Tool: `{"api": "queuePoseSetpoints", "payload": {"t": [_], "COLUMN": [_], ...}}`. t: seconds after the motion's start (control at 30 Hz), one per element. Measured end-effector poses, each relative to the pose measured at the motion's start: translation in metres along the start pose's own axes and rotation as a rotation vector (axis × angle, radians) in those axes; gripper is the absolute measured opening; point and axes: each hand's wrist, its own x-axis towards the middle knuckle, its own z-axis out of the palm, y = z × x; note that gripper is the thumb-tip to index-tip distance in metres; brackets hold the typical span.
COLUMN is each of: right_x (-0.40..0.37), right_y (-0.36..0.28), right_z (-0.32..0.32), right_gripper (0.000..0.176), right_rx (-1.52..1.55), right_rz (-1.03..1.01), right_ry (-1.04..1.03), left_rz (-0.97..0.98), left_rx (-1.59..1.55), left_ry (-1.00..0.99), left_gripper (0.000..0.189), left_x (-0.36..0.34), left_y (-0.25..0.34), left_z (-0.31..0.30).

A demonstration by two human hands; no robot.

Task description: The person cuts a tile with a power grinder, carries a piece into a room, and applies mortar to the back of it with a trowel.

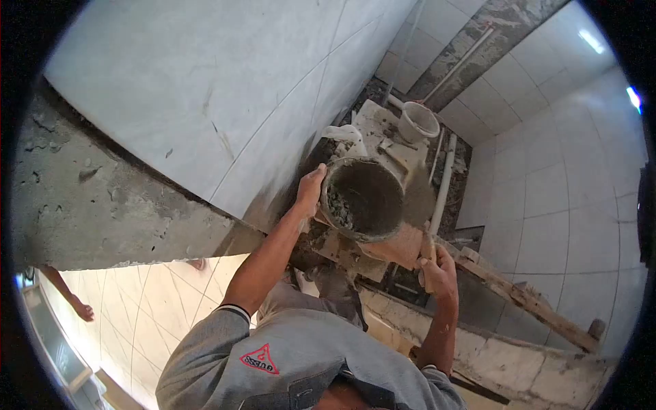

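Observation:
My left hand (311,190) grips the rim of a mortar-caked bucket (389,179), thumb at the edge. The bucket is tilted so its dark inside faces me, with wet grey mortar (339,207) clinging along its left wall. My right hand (439,272) is closed round the pale handle of a plastering float (398,244). The float's broad brownish face lies just below the bucket's lower rim, overlapping it in this view.
A smaller white bucket (418,121) stands behind on a mortar-covered board (374,121). A white pipe (445,181) runs beside it. A wooden plank (526,297) slants at right. Tiled walls (547,198) enclose the corner. Another person's hand (84,312) shows at far left.

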Motion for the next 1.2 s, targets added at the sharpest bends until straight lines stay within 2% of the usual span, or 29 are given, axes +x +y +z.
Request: {"api": "queuePoseSetpoints", "payload": {"t": [0.1,0.13,0.17,0.23,0.27,0.3,0.37,0.53,0.57,0.6,0.67,0.73,0.8,0.9,0.97,1.0,1.07,1.1,1.17,1.2], "right_x": [-0.005,-0.007,-0.012,-0.016,-0.019,-0.017,-0.006,0.033,0.038,0.04,0.048,0.065,0.064,0.052,0.055,0.061,0.075,0.081,0.094,0.1], "right_y": [0.022,0.028,0.029,0.018,0.009,0.02,0.042,0.08,0.09,0.088,0.08,0.084,0.081,0.09,0.115,0.128,0.157,0.165,0.18,0.198], "right_z": [-0.005,-0.002,0.0,0.001,0.002,-0.003,-0.014,-0.02,-0.022,-0.021,-0.012,-0.012,-0.008,0.008,0.017,0.02,0.029,0.034,0.041,0.044], "right_gripper": [0.052,0.053,0.053,0.052,0.05,0.05,0.051,0.05,0.05,0.05,0.048,0.048,0.048,0.051,0.051,0.051,0.052,0.052,0.056,0.056], "right_rx": [-0.158,-0.124,-0.112,-0.405,-0.444,-0.433,-0.679,-0.659,-0.685,-0.684,-0.831,-0.833,-0.842,-0.877,-0.749,-0.753,-0.696,-0.694,-0.694,-0.691], "right_rz": [-0.045,-0.146,-0.141,-0.055,0.05,0.041,-0.243,-0.442,-0.486,-0.48,-0.329,-0.364,-0.394,-0.297,-0.42,-0.426,-0.646,-0.643,-0.387,-0.384], "right_ry": [-0.006,-0.053,-0.042,-0.072,-0.082,-0.073,-0.065,-0.034,-0.021,-0.018,0.099,0.086,0.071,0.053,0.178,0.172,0.303,0.295,0.207,0.203], "left_rz": [0.019,0.009,0.047,0.107,0.254,0.403,0.391,0.426,0.46,0.503,0.515,0.522,0.564,0.448,0.409,0.426,0.436,0.408,0.375,0.36], "left_rx": [-0.001,0.01,0.064,0.128,0.121,0.11,0.132,0.221,0.315,0.405,0.434,0.469,0.531,0.457,0.433,0.439,0.449,0.428,0.41,0.345], "left_ry": [-0.063,-0.071,-0.11,-0.165,-0.154,-0.14,-0.155,-0.208,-0.197,-0.183,-0.174,-0.163,-0.062,0.01,0.028,0.034,0.048,0.027,0.008,0.002], "left_gripper": [0.061,0.061,0.068,0.076,0.06,0.047,0.044,0.041,0.041,0.041,0.043,0.045,0.047,0.049,0.048,0.047,0.046,0.045,0.043,0.043], "left_x": [-0.031,-0.031,-0.031,-0.029,-0.041,-0.05,-0.06,-0.053,-0.051,-0.049,-0.044,-0.037,-0.027,-0.012,-0.018,-0.018,-0.02,-0.022,-0.021,-0.019], "left_y": [0.019,0.011,0.004,-0.002,-0.002,0.0,0.018,0.03,0.027,0.024,0.016,0.01,0.009,0.014,0.023,0.024,0.028,0.033,0.038,0.039], "left_z": [0.011,0.01,0.011,0.02,0.028,0.035,0.04,0.054,0.056,0.059,0.062,0.062,0.066,0.059,0.057,0.057,0.057,0.059,0.063,0.062]}}
